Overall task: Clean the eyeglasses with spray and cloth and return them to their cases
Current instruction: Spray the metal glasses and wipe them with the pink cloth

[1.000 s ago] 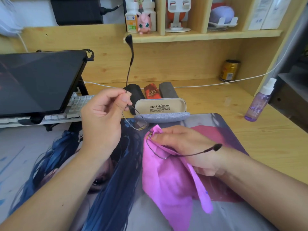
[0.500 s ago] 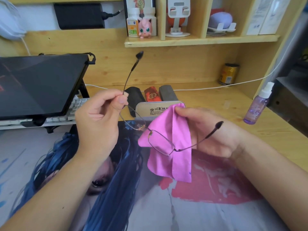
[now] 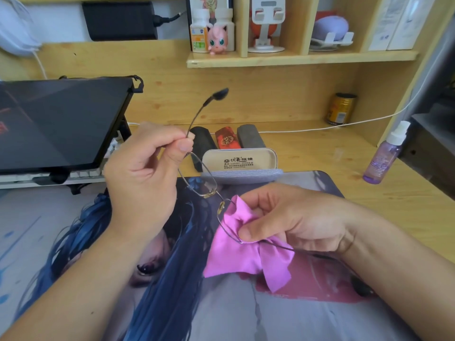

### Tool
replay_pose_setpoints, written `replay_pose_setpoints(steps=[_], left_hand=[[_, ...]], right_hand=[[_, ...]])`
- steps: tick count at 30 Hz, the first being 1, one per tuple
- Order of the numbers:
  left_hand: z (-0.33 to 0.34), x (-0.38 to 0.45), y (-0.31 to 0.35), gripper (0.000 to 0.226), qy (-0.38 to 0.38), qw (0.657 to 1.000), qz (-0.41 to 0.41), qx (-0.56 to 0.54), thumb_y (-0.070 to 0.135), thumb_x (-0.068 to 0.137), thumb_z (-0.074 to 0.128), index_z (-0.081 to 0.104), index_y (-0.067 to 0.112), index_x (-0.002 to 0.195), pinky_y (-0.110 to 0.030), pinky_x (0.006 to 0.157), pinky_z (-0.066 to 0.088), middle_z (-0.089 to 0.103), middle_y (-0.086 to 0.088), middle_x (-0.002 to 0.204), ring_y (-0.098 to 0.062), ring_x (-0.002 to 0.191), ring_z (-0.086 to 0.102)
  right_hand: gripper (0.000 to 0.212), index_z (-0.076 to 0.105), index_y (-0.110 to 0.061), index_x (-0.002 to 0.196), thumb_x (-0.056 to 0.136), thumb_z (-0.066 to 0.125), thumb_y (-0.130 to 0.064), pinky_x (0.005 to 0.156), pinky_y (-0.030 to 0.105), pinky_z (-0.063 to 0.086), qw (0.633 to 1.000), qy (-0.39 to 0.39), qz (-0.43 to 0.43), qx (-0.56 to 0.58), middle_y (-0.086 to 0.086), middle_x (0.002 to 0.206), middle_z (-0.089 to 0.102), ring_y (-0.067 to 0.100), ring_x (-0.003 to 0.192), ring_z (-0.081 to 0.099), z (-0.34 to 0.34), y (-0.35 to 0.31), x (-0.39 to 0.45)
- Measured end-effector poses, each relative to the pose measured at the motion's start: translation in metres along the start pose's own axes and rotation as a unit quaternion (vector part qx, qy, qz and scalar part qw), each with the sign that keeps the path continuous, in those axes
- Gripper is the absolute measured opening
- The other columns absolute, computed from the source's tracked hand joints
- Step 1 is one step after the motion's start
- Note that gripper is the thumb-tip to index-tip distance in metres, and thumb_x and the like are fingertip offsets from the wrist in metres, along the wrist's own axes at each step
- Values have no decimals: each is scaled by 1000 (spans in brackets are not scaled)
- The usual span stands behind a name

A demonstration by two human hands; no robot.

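Head view: the counter (image 3: 384, 212) carries a printed mat (image 3: 221, 316), and over the mat two hands hold the glasses (image 3: 209, 190). The left hand (image 3: 145, 178) has its grip closed on the left temple arm near the hinge, thumb and forefinger pinched, as half a second ago; that arm now leans further right, its dark tip up against the wooden back panel. The right hand (image 3: 298, 217) has changed most: half a second ago it held the pink cloth (image 3: 236, 252) spread behind the right lens with fingers open, and now its grip is closed, thumb and fingers pinching the lens through the bunched cloth. That lens is mostly covered by cloth and thumb; only its wire rim shows at the left edge. The right temple arm runs under the wrist and its tip is a dim dark shape on the mat, hard to make out.

Behind the hands an open case (image 3: 240, 163) lies at the mat's far edge, its lower half partly hidden by the glasses. Three closed cases (image 3: 250, 137) lie just behind it, the leftmost partly behind the thumb. A purple spray bottle (image 3: 384, 153) stands upright well to the right. The keyboard under the laptop (image 3: 56, 124) is almost wholly hidden.
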State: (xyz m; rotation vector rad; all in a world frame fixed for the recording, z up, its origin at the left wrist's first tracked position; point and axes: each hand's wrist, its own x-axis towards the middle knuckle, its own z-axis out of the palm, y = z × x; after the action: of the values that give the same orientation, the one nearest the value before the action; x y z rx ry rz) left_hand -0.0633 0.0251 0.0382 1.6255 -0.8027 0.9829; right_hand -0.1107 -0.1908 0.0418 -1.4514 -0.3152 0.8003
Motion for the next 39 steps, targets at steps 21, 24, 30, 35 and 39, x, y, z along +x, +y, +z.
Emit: replay_pose_setpoints(steps=[21,24,30,35,39], left_hand=[[7,-4,-8,9,28,994,-94,-43,23,98,62,66,31,96,-31,75,48,67,6,83,-17,77,62],[9,-6,-6,9,19,994,-95,-49,22,98,63,67,29,94,-29,75,49,68,14,84,-14,79,64],[12,-10,-4,17,-1,996,-83,-44,13,97,63,70,27,91,-28,77,50,69,15,87,-14,82,64],[8,-7,-5,18,16,996,-77,-35,12,97,63,67,30,98,-27,80,51,69,21,91,-12,85,65],[10,-7,-1,19,9,997,-68,-31,10,96,63,68,28,97,-30,79,52,69,14,92,-16,84,65]], right_hand=[[31,60,10,89,100,58,-19,74,58,50,979,135,-149,25,43,77,59,50,71,62,10,16,16],[27,63,6,96,99,59,-21,73,41,53,966,181,-173,62,28,78,65,33,70,63,5,17,21],[15,74,-10,93,95,69,-24,82,40,51,879,395,-243,-108,4,84,67,14,81,59,-23,-4,7],[36,60,-33,117,94,67,-7,73,26,51,802,433,-324,-256,9,91,66,0,78,61,-31,-22,-11],[13,61,-19,88,90,70,-11,65,24,45,763,457,-321,-326,-6,78,62,8,68,54,-31,-24,-14]])
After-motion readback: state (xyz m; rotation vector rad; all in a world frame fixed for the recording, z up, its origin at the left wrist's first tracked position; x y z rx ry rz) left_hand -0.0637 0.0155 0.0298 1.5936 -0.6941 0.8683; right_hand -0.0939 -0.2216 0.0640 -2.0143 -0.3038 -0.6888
